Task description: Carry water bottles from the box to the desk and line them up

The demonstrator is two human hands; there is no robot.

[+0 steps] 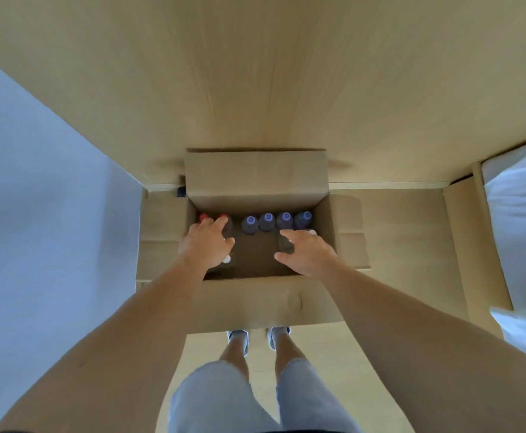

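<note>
I'm at the pick-up step: both hands reach into the box (pixel 257 303). My left hand (pixel 205 246) and right hand (pixel 307 253) hang released, fingers spread, grasping nothing. 4 purple-capped bottles (pixel 267 222) stand at 12 o'clock; next I'd close on bottles.

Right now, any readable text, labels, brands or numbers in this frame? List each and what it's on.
None can be read.
Purple bottle caps: each has a pale round mark on top, too blurred to read.
Red caps and white caps: no marking visible.
Cardboard box: plain flaps, no print visible.
Bottle labels: hidden, since the bottles are seen from above.
</note>
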